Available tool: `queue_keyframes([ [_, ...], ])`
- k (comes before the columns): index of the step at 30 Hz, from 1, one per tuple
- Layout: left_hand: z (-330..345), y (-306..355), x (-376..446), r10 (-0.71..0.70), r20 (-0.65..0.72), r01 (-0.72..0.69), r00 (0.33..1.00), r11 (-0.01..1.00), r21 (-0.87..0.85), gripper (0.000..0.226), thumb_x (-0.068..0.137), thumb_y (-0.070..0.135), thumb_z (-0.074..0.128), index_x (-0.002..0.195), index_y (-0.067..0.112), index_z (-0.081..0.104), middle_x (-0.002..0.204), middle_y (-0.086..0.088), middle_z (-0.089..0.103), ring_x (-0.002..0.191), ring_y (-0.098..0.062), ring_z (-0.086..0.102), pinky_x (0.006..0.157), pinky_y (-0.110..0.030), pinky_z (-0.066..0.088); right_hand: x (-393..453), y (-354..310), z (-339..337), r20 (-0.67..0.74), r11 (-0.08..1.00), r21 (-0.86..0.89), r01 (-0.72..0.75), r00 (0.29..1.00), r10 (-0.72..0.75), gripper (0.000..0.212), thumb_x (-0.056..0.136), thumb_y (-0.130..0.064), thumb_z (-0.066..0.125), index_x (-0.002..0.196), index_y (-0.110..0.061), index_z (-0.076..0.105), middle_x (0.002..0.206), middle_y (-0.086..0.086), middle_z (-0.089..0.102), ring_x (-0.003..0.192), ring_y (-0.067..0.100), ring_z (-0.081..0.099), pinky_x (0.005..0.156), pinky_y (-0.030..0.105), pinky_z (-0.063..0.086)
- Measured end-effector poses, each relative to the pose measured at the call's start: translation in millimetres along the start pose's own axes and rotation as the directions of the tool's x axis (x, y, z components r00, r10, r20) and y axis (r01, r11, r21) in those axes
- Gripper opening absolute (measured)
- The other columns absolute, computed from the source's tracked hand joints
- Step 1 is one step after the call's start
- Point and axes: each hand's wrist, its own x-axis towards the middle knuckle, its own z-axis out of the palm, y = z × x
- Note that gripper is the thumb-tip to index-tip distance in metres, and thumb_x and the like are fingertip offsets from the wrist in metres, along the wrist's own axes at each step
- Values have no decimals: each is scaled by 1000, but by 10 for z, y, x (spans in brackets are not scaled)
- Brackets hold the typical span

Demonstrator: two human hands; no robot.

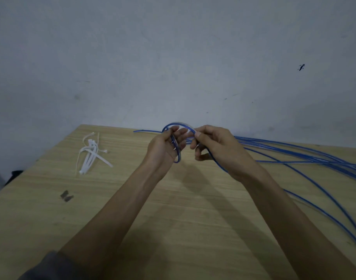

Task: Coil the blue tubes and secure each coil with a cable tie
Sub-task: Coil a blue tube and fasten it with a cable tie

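Plenty of bare wooden table (173,219) under the forearms to move through, but loose blue tubes (306,156) sprawl across the right side and cable ties (91,153) clutter the far-left corner.

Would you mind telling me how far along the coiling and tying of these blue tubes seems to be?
Early stage. No finished, tied coil is in view. In hand: the left hand holds a small first loop of one tube, and the right hand pinches the tube to feed it round. Left: the loose blue tubes lie uncoiled across the table, and the white cable ties sit untouched in a pile.
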Motion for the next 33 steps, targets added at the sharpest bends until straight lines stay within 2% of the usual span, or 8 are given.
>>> queue_keyframes([
  [5,54,145,-88,-40,110,59,993,982,-180,29,107,13,34,117,1,59,109,-10,74,94,-18,73,87,-28,57,-22,-22,83,-31,998,12,68,997,-68,18,106,-11,47,104,-4,64,82,7,65,63,16,58,68,34,58],
  [9,66,238,-112,-28,113,54,993,969,-240,31,106,11,32,125,1,55,117,-11,71,98,-19,72,87,-29,58,-40,37,159,-39,995,-74,69,997,-72,16,105,-11,48,103,-8,64,82,7,67,65,18,59,70,39,60],
  [15,207,216,-215,-40,153,59,987,991,-120,30,107,17,35,115,2,60,112,-8,74,106,-18,70,91,-30,55,-27,82,248,-167,991,-57,119,978,-127,18,106,-13,48,106,-2,62,82,8,65,62,21,59,72,46,60],
  [18,248,197,-243,-26,157,34,987,998,-46,34,107,18,36,98,5,67,106,-6,75,107,-18,68,103,-35,46,-31,84,261,-181,990,-61,130,974,-140,18,105,-14,48,105,-3,63,81,5,67,62,21,61,71,41,61],
  [20,247,198,-235,-14,155,22,988,999,-45,30,107,19,36,103,6,64,108,-7,75,107,-18,69,107,-38,43,-32,84,257,-159,988,-80,129,977,-140,17,105,-14,49,105,-5,63,82,5,68,62,20,62,67,35,61],
  [23,205,238,-209,-27,144,42,989,994,-102,26,107,18,36,114,5,58,109,-8,75,105,-17,70,98,-34,51,-39,104,249,-108,977,-158,142,981,-160,15,105,-15,51,106,-7,64,84,6,70,62,17,64,66,29,59],
  [27,180,256,-207,-70,146,85,987,991,-104,32,107,15,34,121,2,60,102,-4,75,94,-11,72,67,-26,59,-66,107,301,-155,948,-250,198,958,-241,14,104,-18,52,107,-13,65,86,-2,70,62,13,65,70,36,61],
  [33,197,212,-191,-68,164,87,984,990,-113,30,106,13,36,126,3,57,111,-5,74,97,-12,71,71,-24,58,-82,100,315,-168,942,-272,195,955,-246,14,104,-20,52,109,-15,64,89,-4,72,62,14,67,74,47,60],
])
